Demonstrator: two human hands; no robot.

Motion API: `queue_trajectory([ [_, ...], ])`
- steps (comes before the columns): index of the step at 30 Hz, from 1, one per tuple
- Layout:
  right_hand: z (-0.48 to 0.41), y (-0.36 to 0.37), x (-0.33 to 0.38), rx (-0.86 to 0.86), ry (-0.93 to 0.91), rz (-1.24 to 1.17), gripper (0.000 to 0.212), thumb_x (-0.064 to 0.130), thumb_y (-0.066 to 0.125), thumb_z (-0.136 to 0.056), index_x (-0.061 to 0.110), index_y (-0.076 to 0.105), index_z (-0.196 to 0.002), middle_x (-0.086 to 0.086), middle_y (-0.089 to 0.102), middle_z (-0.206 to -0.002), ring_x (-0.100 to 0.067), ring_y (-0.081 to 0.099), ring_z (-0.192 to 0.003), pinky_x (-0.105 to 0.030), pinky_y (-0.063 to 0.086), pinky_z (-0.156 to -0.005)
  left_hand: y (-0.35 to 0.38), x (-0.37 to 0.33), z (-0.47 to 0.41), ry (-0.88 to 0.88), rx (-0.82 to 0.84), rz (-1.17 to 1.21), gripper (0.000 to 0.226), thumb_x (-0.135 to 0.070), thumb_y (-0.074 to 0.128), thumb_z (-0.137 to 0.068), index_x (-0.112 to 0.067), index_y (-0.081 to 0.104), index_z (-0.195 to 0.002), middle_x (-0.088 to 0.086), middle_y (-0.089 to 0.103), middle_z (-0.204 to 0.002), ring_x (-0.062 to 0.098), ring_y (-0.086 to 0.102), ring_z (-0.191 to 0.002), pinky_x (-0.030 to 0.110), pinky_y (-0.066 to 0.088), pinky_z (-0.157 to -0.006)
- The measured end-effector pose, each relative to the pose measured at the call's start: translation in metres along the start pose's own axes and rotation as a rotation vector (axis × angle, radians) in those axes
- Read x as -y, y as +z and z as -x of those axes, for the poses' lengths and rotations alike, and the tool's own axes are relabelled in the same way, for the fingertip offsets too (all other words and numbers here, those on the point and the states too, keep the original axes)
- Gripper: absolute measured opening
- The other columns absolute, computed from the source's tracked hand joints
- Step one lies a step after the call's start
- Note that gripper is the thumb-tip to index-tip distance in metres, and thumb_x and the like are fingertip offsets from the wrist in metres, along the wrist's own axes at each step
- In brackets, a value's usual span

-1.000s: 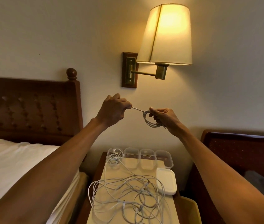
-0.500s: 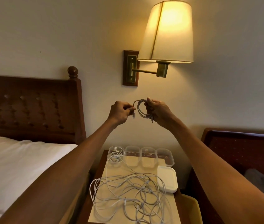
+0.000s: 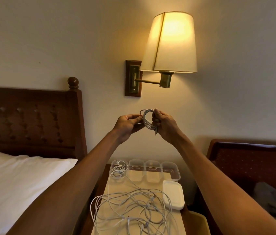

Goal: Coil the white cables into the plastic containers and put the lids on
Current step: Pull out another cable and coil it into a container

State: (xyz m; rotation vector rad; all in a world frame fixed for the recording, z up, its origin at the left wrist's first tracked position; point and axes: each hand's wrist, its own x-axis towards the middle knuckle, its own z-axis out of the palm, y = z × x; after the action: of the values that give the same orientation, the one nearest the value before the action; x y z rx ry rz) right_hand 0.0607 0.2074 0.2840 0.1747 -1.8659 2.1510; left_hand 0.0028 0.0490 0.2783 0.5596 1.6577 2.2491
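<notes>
A lit lamp (image 3: 169, 43) with a cream shade hangs on a brass arm from a wooden plate (image 3: 133, 78) on the pale wall (image 3: 49, 39). At left, a dark tufted headboard (image 3: 29, 119) with a round knob stands behind a white pillow (image 3: 15, 175). A second headboard (image 3: 252, 158) is at right, with a nightstand (image 3: 85, 226) between them.
</notes>
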Motion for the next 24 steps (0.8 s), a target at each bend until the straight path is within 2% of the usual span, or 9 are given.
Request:
queue_trajectory([
  [4,-0.003,-0.003,-0.004,-0.055,-0.037,0.047,0.031,0.027,0.036,-0.105,0.005,0.055,-0.094,-0.003,0.043,-0.072,-0.011,0.040,-0.061,-0.024,0.040,-0.060,-0.002,-0.005,0.003,-0.079,0.064,-0.005,0.022,-0.017,0.056,-0.095,-0.003,0.067,-0.107,0.015,0.073,-0.108,0.027,0.069,-0.106,0.037,0.052,-0.090],
  [7,-0.005,-0.004,-0.010,-0.120,-0.061,0.026,0.030,0.026,0.037,-0.105,0.005,0.056,-0.093,-0.003,0.044,-0.075,-0.011,0.039,-0.065,-0.024,0.038,-0.063,0.003,-0.005,0.005,-0.038,0.070,-0.023,0.029,-0.021,0.064,-0.091,0.000,0.068,-0.110,0.016,0.074,-0.107,0.027,0.069,-0.106,0.036,0.051,-0.092],
  [9,-0.006,-0.005,-0.012,-0.125,-0.071,0.031,0.029,0.025,0.038,-0.104,0.006,0.056,-0.095,-0.004,0.045,-0.077,-0.011,0.040,-0.066,-0.023,0.039,-0.063,0.007,-0.001,0.006,0.005,0.050,-0.075,0.031,-0.021,0.070,-0.089,0.000,0.069,-0.111,0.016,0.074,-0.106,0.025,0.071,-0.101,0.033,0.053,-0.088],
  [12,-0.006,-0.006,-0.017,-0.089,-0.064,0.031,0.029,0.028,0.042,-0.103,0.004,0.058,-0.097,-0.005,0.048,-0.081,-0.012,0.042,-0.067,-0.025,0.041,-0.064,0.009,0.006,0.005,0.075,-0.029,-0.095,0.022,-0.014,0.074,-0.086,-0.002,0.070,-0.103,0.016,0.074,-0.098,0.023,0.070,-0.088,0.026,0.054,-0.076],
  [14,-0.006,-0.008,-0.019,-0.084,-0.046,0.013,0.031,0.029,0.044,-0.102,0.003,0.060,-0.099,-0.005,0.049,-0.081,-0.014,0.044,-0.070,-0.028,0.041,-0.067,0.010,0.007,0.005,0.054,-0.018,-0.047,0.023,-0.013,0.071,-0.088,-0.004,0.068,-0.108,0.012,0.073,-0.093,0.021,0.069,-0.086,0.027,0.052,-0.073],
  [17,-0.005,-0.013,-0.024,-0.098,-0.033,0.029,0.034,0.032,0.046,-0.101,0.003,0.063,-0.099,-0.006,0.052,-0.083,-0.017,0.045,-0.076,-0.031,0.043,-0.071,0.011,0.007,0.004,-0.028,0.063,-0.024,0.029,-0.017,0.067,-0.092,-0.009,0.062,-0.119,0.005,0.072,-0.093,0.019,0.066,-0.094,0.035,0.046,-0.080],
  [19,-0.004,-0.014,-0.025,-0.113,-0.030,0.051,0.035,0.032,0.046,-0.101,0.003,0.064,-0.099,-0.007,0.052,-0.084,-0.017,0.045,-0.076,-0.029,0.042,-0.071,0.011,0.006,0.005,-0.079,0.125,-0.075,0.026,-0.021,0.064,-0.093,-0.011,0.063,-0.118,0.004,0.068,-0.099,0.020,0.060,-0.101,0.039,0.044,-0.085],
  [21,-0.004,-0.013,-0.025,-0.113,-0.033,0.057,0.035,0.032,0.046,-0.100,0.003,0.065,-0.098,-0.007,0.051,-0.081,-0.016,0.045,-0.074,-0.028,0.042,-0.067,0.010,0.005,0.006,-0.096,0.139,-0.148,0.034,-0.027,0.066,-0.091,-0.010,0.063,-0.120,0.006,0.064,-0.110,0.023,0.056,-0.108,0.040,0.044,-0.088],
  [24,-0.004,-0.014,-0.024,-0.115,-0.027,0.071,0.033,0.031,0.047,-0.100,0.003,0.066,-0.097,-0.006,0.052,-0.077,-0.016,0.046,-0.070,-0.028,0.043,-0.065,0.008,0.005,0.005,-0.026,0.094,-0.375,0.041,-0.030,0.074,-0.087,-0.013,0.060,-0.121,0.008,0.065,-0.111,0.022,0.059,-0.100,0.039,0.050,-0.083],
])
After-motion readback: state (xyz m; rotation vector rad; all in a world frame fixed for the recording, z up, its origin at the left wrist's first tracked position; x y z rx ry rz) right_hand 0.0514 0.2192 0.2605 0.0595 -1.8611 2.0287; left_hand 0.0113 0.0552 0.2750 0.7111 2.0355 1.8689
